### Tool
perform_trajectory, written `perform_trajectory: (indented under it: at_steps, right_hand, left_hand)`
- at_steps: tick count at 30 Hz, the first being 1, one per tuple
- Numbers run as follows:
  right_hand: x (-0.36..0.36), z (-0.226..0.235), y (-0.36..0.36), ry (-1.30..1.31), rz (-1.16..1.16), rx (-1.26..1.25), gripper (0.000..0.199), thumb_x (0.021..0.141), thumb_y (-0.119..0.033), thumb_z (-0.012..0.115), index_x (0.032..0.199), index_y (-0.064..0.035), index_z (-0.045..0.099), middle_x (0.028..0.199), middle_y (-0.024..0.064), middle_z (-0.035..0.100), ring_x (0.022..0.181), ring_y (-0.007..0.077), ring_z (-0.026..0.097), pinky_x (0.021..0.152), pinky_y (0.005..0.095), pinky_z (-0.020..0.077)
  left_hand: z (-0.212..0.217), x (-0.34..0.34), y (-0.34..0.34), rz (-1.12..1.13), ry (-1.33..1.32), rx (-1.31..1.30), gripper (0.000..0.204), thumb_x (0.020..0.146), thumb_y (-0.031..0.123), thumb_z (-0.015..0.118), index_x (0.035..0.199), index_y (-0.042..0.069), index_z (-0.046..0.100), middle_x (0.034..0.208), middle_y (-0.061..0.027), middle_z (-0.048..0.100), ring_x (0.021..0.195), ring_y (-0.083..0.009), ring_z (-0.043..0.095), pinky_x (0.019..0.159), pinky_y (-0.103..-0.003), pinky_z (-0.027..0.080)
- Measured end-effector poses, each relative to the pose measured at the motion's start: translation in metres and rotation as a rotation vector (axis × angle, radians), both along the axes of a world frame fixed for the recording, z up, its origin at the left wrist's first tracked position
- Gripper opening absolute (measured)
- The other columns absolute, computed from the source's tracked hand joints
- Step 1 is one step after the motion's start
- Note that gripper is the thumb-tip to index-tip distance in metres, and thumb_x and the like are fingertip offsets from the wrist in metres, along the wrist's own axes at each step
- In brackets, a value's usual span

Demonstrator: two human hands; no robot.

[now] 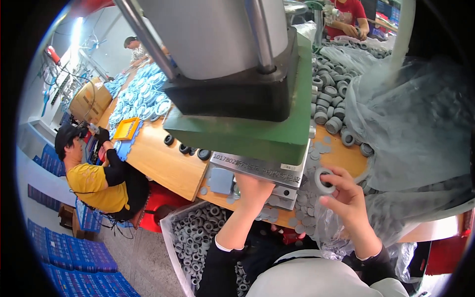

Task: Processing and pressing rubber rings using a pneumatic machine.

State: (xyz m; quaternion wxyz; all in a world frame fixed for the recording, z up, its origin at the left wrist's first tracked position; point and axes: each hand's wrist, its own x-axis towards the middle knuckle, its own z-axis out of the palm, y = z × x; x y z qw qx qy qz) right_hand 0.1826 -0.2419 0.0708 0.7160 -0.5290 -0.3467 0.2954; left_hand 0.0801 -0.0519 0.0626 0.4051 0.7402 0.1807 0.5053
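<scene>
My right hand point(348, 200) pinches a grey rubber ring point(324, 181) between thumb and fingers, over the right side of the bench. My left hand point(253, 190) reaches under the metal plate point(257, 167) of a press, which hides its fingers. Above that plate sits the press's green block point(237, 133), with a black base and a thick grey cylinder point(217, 34) on top. A flat grey-blue block point(221, 181) lies just left of my left hand. Thin grey discs point(306, 210) are scattered between my two hands.
Grey rubber parts point(326, 94) pile up at the right beside clear plastic sheeting point(405, 133). A bin point(170, 237) of grey rings stands at lower left. Black rings point(204, 154) sit on the wooden bench. A co-worker in yellow point(94, 183) sits left; others work farther back.
</scene>
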Motion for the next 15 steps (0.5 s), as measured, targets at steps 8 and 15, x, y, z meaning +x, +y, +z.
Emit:
perform_trajectory:
  at_steps: [8,15]
  right_hand:
    - [-0.020,-0.004,0.042,-0.516,-0.097,-0.027,0.058,0.071,-0.012,0.077,0.120,-0.0013,0.050,0.101,0.0142,0.062,0.093,0.0255,0.062,0.084,0.0343,0.0495]
    - [-0.031,-0.011,0.094,-0.602,-0.085,-0.115,0.038,0.072,-0.012,0.074,0.103,0.0003,0.057,0.088,0.0183,0.061,0.081,0.0363,0.059,0.071,0.0406,0.0497]
  left_hand:
    - [-0.042,-0.053,-0.013,0.296,0.030,-0.069,0.039,0.070,0.003,0.070,0.107,-0.001,0.058,0.108,-0.0115,0.062,0.104,-0.0254,0.056,0.095,-0.035,0.040]
    - [-0.164,-0.241,0.000,1.045,0.705,-0.177,0.084,0.068,0.028,0.079,0.131,-0.006,0.035,0.138,-0.0235,0.032,0.127,-0.0369,0.032,0.106,-0.044,0.026]
